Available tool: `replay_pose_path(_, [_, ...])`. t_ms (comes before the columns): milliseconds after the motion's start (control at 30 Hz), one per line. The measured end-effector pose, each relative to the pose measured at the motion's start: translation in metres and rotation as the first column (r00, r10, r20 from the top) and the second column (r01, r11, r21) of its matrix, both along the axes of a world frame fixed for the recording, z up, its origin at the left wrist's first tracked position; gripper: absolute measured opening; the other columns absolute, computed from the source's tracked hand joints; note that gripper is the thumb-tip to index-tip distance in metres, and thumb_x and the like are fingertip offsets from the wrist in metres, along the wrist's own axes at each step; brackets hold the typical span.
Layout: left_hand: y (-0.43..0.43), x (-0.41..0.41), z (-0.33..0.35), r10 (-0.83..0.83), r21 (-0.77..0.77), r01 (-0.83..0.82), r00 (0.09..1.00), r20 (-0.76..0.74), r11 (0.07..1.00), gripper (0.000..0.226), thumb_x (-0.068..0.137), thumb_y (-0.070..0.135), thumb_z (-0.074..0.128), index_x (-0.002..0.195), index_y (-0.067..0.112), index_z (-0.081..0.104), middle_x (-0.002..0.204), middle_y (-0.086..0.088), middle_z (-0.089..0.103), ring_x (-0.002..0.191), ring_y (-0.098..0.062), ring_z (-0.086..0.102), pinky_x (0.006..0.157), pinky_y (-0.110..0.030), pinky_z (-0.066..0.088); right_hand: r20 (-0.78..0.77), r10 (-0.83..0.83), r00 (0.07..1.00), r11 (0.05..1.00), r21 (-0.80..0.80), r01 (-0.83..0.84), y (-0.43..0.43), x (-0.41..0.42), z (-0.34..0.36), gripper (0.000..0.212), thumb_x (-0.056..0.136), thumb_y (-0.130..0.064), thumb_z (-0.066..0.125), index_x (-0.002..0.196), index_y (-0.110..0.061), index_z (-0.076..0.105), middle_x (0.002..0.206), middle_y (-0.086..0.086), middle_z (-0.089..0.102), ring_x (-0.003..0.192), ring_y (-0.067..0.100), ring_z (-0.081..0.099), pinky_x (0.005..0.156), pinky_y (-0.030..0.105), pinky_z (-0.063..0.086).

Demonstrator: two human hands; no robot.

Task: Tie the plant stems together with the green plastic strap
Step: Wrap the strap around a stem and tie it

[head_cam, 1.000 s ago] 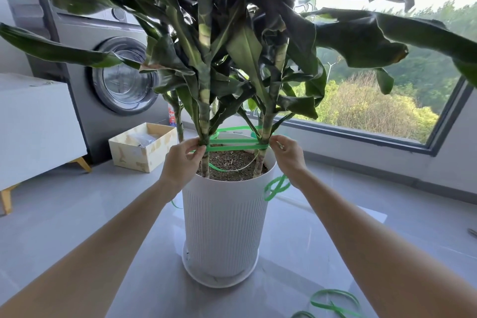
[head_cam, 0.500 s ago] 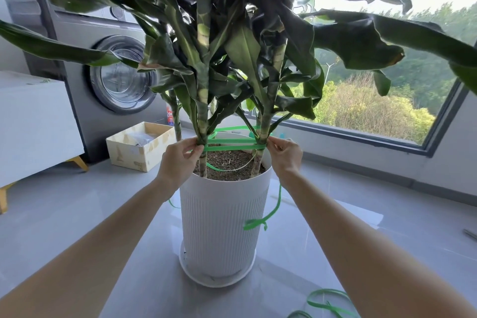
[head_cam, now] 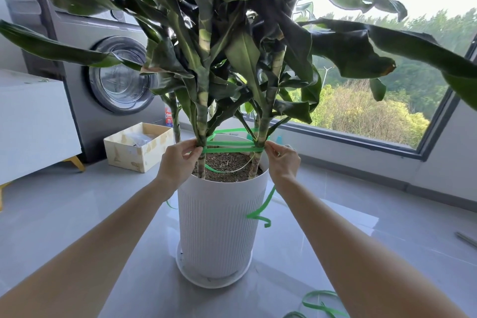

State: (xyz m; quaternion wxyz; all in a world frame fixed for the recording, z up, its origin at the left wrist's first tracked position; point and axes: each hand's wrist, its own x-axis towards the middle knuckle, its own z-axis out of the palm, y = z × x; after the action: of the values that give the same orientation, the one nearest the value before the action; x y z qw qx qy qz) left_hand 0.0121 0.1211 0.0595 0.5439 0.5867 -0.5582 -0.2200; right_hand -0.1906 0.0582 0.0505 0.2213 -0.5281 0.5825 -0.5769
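A tall leafy plant grows from a white ribbed pot (head_cam: 219, 227). Its left stem (head_cam: 202, 121) and right stem (head_cam: 263, 126) rise from the soil. A green plastic strap (head_cam: 232, 149) runs in several bands between the two stems just above the pot rim. My left hand (head_cam: 176, 162) pinches the strap at the left stem. At the right stem, my right hand (head_cam: 282, 160) pinches the strap. A loose strap end (head_cam: 260, 210) hangs below my right wrist along the pot's side.
A grey washing machine (head_cam: 103, 72) stands at the back left, with a white cabinet (head_cam: 33, 121) beside it and an open cardboard box (head_cam: 139, 146) on the floor. A large window (head_cam: 387, 100) fills the right. More strap coils (head_cam: 317, 304) lie on the grey floor.
Both hands moved slightly up and closer to the stems while holding the strap. The loose end uncurled and now hangs lower beside the pot.
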Motion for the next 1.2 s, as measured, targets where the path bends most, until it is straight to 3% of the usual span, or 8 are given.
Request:
replay_pose_path(300, [0.002, -0.002, 0.003, 0.002, 0.013, -0.002, 1.0, 0.003, 1.0, 0.028, 0.091, 0.007, 0.057, 0.119, 0.005, 0.063, 0.115, -0.008, 0.066, 0.102, -0.016, 0.06, 0.098, -0.027, 0.039, -0.096, 0.035, 0.995, 0.999, 0.004, -0.035, 0.01, -0.005, 0.004, 0.027, 0.088, -0.023, 0.066, 0.111, -0.009, 0.07, 0.093, 0.011, 0.067, 0.079, 0.013, 0.049, 0.07, 0.019, 0.033])
replay_pose_path(433, [0.002, -0.002, 0.003, 0.02, 0.024, -0.02, 1.0, 0.004, 1.0, 0.026, 0.091, 0.007, 0.057, 0.116, 0.006, 0.065, 0.111, -0.007, 0.067, 0.102, -0.019, 0.062, 0.097, -0.027, 0.041, -0.121, 0.047, 0.992, 0.998, 0.046, -0.042, 0.016, -0.007, 0.006, 0.023, 0.089, -0.028, 0.065, 0.106, -0.014, 0.073, 0.093, 0.007, 0.072, 0.083, 0.017, 0.06, 0.077, 0.031, 0.047])
replay_pose_path(567, [0.005, -0.006, 0.006, 0.086, 0.037, -0.088, 0.995, 0.047, 0.995, 0.025, 0.092, 0.01, 0.056, 0.115, 0.008, 0.066, 0.107, -0.006, 0.068, 0.095, -0.014, 0.06, 0.088, -0.021, 0.038, -0.083, 0.14, 0.987, 0.983, 0.127, -0.129, 0.028, -0.008, 0.014, 0.023, 0.091, -0.026, 0.061, 0.11, -0.018, 0.071, 0.1, 0.009, 0.073, 0.063, 0.011, 0.051, 0.065, 0.037, 0.045])
replay_pose_path(667, [0.007, -0.009, 0.007, 0.104, 0.058, -0.109, 0.991, 0.087, 0.992, 0.025, 0.092, 0.011, 0.056, 0.116, 0.009, 0.064, 0.11, -0.006, 0.068, 0.096, -0.018, 0.062, 0.083, -0.022, 0.038, -0.073, 0.241, 0.968, 0.954, 0.203, -0.222, 0.039, -0.011, 0.023, 0.033, 0.096, -0.028, 0.052, 0.109, -0.005, 0.071, 0.104, 0.021, 0.069, 0.088, 0.031, 0.06, 0.08, 0.036, 0.047])
replay_pose_path(733, [0.008, -0.01, 0.007, 0.144, 0.059, -0.151, 0.983, 0.115, 0.987, 0.025, 0.09, 0.011, 0.06, 0.114, 0.006, 0.061, 0.11, -0.006, 0.066, 0.093, -0.021, 0.063, 0.079, -0.024, 0.04, -0.052, 0.293, 0.955, 0.926, 0.263, -0.27, 0.04, -0.014, 0.024, 0.044, 0.097, -0.037, 0.048, 0.101, 0.0, 0.07, 0.095, 0.019, 0.064, 0.093, 0.032, 0.056, 0.086, 0.037, 0.044])
replay_pose_path(833, [0.011, -0.009, 0.007, 0.235, 0.063, -0.246, 0.96, 0.149, 0.967, 0.024, 0.083, 0.016, 0.068, 0.101, 0.005, 0.055, 0.096, -0.007, 0.062, 0.083, -0.02, 0.057, 0.072, -0.025, 0.037, -0.035, 0.321, 0.946, 0.904, 0.311, -0.295, 0.036, -0.015, 0.018, 0.031, 0.094, -0.042, 0.048, 0.114, -0.028, 0.067, 0.126, 0.007, 0.059, 0.119, 0.026, 0.046, 0.107, 0.049, 0.035])
replay_pose_path(967, [0.018, -0.013, 0.008, 0.065, 0.164, -0.106, 0.969, 0.237, 0.981, 0.016, 0.084, 0.029, 0.068, 0.089, 0.014, 0.067, 0.084, 0.002, 0.068, 0.089, -0.017, 0.064, 0.075, -0.024, 0.041, -0.053, 0.355, 0.933, 0.886, 0.336, -0.318, 0.03, -0.019, 0.009, 0.047, 0.09, -0.014, 0.042, 0.127, -0.038, 0.056, 0.142, 0.01, 0.048, 0.132, 0.031, 0.034, 0.114, 0.052, 0.025])
replay_pose_path(1200, [0.016, -0.036, 0.001, -0.364, 0.337, 0.281, 0.906, 0.215, 0.898, 0.043, 0.093, 0.034, 0.054, 0.132, 0.016, 0.052, 0.128, -0.001, 0.058, 0.118, -0.017, 0.053, 0.1, -0.03, 0.041, -0.045, 0.35, 0.936, 0.892, 0.321, -0.319, 0.028, -0.023, 0.006, 0.051, 0.092, -0.002, 0.038, 0.128, -0.034, 0.057, 0.142, 0.014, 0.047, 0.133, 0.03, 0.035, 0.116, 0.047, 0.025])
